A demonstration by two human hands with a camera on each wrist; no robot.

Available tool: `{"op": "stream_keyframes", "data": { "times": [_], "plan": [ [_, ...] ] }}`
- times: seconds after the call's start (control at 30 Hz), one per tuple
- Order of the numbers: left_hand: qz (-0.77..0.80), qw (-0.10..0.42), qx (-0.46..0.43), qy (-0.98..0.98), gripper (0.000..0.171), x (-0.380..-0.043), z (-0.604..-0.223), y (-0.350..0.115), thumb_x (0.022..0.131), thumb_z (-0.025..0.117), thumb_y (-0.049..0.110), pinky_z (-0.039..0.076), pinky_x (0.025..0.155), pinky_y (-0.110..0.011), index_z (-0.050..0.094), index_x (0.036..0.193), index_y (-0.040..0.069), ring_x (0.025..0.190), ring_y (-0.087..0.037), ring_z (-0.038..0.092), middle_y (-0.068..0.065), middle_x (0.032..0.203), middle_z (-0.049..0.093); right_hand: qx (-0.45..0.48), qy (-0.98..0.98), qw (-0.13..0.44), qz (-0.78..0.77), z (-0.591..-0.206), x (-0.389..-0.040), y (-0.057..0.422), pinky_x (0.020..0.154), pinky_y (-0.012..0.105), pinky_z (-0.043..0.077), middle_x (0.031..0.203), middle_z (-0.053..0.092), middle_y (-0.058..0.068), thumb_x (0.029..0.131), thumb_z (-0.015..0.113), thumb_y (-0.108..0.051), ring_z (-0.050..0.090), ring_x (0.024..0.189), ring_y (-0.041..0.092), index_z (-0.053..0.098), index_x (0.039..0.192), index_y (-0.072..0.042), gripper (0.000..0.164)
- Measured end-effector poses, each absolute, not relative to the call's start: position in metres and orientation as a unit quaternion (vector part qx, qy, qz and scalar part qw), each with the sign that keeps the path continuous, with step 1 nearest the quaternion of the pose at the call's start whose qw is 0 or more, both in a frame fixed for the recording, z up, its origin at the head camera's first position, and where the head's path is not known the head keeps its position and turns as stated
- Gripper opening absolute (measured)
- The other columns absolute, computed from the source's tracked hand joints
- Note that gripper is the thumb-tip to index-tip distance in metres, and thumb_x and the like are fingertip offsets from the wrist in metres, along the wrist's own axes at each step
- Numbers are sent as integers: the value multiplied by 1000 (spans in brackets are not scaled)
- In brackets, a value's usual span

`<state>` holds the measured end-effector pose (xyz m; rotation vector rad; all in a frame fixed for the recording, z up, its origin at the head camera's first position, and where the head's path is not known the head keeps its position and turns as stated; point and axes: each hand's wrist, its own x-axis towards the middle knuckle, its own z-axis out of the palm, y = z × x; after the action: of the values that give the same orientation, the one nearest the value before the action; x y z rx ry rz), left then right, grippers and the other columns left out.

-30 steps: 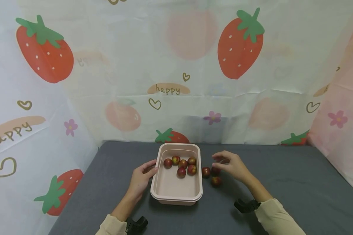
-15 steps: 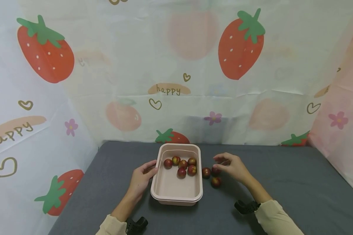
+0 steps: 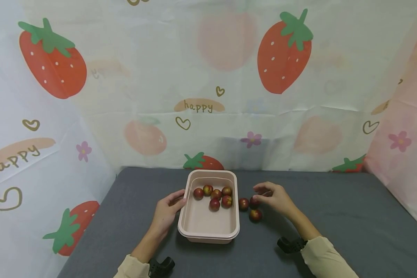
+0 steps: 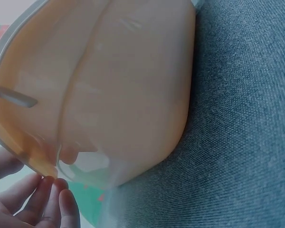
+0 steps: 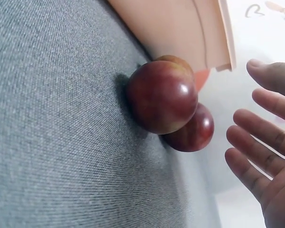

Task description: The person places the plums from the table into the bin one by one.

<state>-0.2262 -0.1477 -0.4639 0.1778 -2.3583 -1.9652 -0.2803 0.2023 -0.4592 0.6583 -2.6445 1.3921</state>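
A pale pink plastic box holds several dark red and yellowish plums toward its far end. At its left rim my left hand rests its thumb and fingertips on the edge; the left wrist view shows the fingertips touching the rim. Beside the box's right wall lie three loose plums. My right hand hovers just right of them, partly covering the farthest one. In the right wrist view, that hand's fingers are spread and relaxed, apart from the plums, holding nothing.
Dark grey cloth covers the table. A printed strawberry curtain hangs behind the table's far edge and along both sides. Black wrist cameras sit below both hands.
My right hand has shifted very slightly right and nearer, with more of the farthest loose plum showing. The left hand and box keep their places.
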Motion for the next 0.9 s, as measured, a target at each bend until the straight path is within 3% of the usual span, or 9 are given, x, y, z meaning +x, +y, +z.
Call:
{"op": "stream_keyframes", "data": {
  "times": [0.9],
  "plan": [
    [-648, 30, 61, -759, 41, -224, -461, -147, 94, 63, 14, 52, 99, -40, 57, 134, 4, 115, -25, 61, -18, 130, 62, 184, -880, -16, 437, -480, -291, 201, 81, 39, 57, 105, 72, 20, 85, 74, -13, 69, 94, 30, 66, 113, 5, 35]
  ]
}}
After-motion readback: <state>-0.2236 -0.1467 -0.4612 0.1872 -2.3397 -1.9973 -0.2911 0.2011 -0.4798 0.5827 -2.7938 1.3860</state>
